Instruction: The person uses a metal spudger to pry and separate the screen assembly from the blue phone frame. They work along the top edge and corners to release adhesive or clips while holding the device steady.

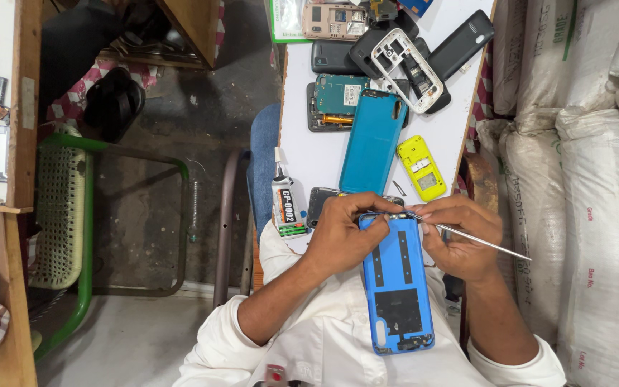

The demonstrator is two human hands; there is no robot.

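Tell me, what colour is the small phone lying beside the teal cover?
Bright yellow small phone, seen clearly in the head view.

My left hand and right hand meet over the top edge of the phone back cover, which lies lengthwise between my forearms, its far end toward the table. The thin metal tool runs from the cover's top edge out to my right, through my right hand. Just left of my left hand stands the glue tube. Beyond my hands lies a second back cover — the small keypad phone to its right, the opened phones farther off. Stacked sacks line the table's right side.
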